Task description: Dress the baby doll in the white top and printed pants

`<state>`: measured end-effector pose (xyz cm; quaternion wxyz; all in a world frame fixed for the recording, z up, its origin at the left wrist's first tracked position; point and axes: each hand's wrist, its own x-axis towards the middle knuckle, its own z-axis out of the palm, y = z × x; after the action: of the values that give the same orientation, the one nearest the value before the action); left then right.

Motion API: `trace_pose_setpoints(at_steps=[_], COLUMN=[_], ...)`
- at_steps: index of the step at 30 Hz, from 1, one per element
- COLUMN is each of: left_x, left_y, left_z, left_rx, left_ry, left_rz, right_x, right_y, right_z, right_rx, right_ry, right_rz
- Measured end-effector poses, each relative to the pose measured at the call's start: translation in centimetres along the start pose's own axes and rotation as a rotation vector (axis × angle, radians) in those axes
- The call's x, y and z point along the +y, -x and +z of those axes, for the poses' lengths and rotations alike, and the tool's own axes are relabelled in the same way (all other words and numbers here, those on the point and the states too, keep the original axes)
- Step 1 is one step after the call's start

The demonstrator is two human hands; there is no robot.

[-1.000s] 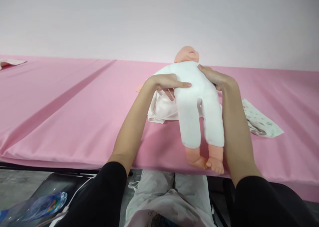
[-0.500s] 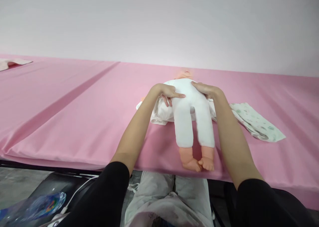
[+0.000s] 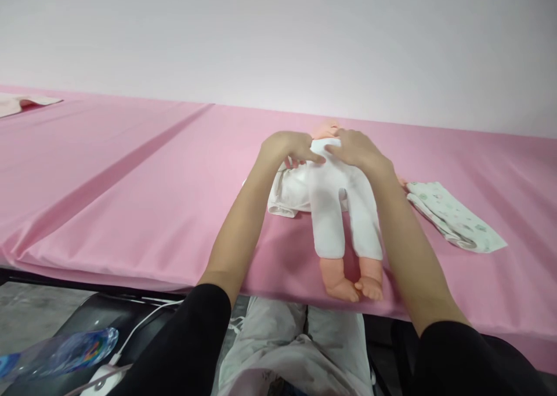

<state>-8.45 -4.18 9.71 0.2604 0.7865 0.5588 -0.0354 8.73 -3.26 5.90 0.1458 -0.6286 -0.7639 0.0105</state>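
A baby doll (image 3: 327,202) with a white cloth body and bare plastic feet lies on its back, feet toward me at the table's front edge. My left hand (image 3: 293,146) grips the doll's upper body from the left, thumb across the chest and fingers partly hidden at its side. On the other side, my right hand (image 3: 357,146) holds the upper chest near the neck, thumb in front, its other fingers mostly hidden. A white garment (image 3: 290,194) is spread beneath the doll and shows mainly at the left. The doll's head is partly hidden by my right hand.
Right of the doll is a folded printed cloth (image 3: 456,217). A pink cover (image 3: 143,199) drapes the table, with another pale cloth (image 3: 26,101) at far left. Below left, a plastic bottle (image 3: 69,352) and a white cable (image 3: 139,326) rest on a black chair (image 3: 82,320).
Both hands have shifted up the doll's torso toward the neck, the right hand now closer to the head. The view has shifted slightly, and the doll sits a little further right in it.
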Motion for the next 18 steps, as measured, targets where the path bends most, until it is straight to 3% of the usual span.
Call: trace_pose_setpoints(at_steps=[3,6,10,14,18], left_x=[0.2,0.0,0.1,0.7,0.8], left_y=[4.5,8.0,9.7,9.0,7.9], left_z=[-1.5,-2.1,-1.9,-1.7,-1.7], left_rx=[0.358,0.562,0.587,0.525,0.565], left_ry=[0.065,0.154,0.166,0.163,0.146], left_rz=[0.032,0.113,0.207,0.265,0.228], right_x=[-4.1,-6.9,-8.1,-7.6,-6.8], right_y=[-0.5,-2.1,-4.2,-5.4,-6.0], right_z=[1.4,3.9,6.8,8.6,9.6], right_rx=[-0.009,-0.16,-0.237,-0.127,-0.04], right_ry=[-0.043,0.086,0.232,0.243,0.106], right_rz=[-0.324,-0.403,-0.326,-0.319,-0.369])
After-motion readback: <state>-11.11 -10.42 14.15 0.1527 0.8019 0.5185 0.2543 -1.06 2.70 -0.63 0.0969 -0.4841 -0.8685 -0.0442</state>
